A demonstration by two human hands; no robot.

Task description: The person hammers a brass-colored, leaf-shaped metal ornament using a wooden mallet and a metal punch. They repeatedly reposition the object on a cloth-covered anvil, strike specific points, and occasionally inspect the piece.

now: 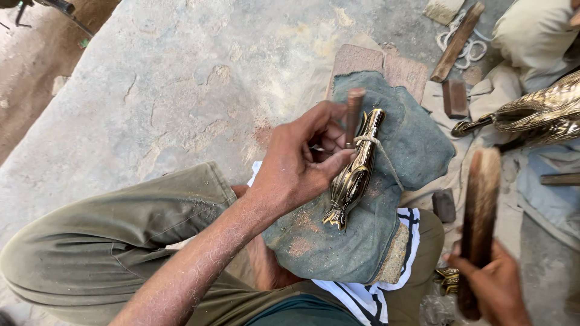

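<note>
The left hand (302,160) pinched a short punch (353,115) upright against the shiny brass piece (356,169), which lay pointing away. The right hand (492,287) gripped a wooden mallet (480,199), off to the right.

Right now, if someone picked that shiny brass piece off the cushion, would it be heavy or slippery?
The brass piece looks like solid polished metal, so probably heavy for its size and stiff. Its glossy surface may be slippery. A cord ties it to the blue cushion, so it likely would not lift freely.
</note>
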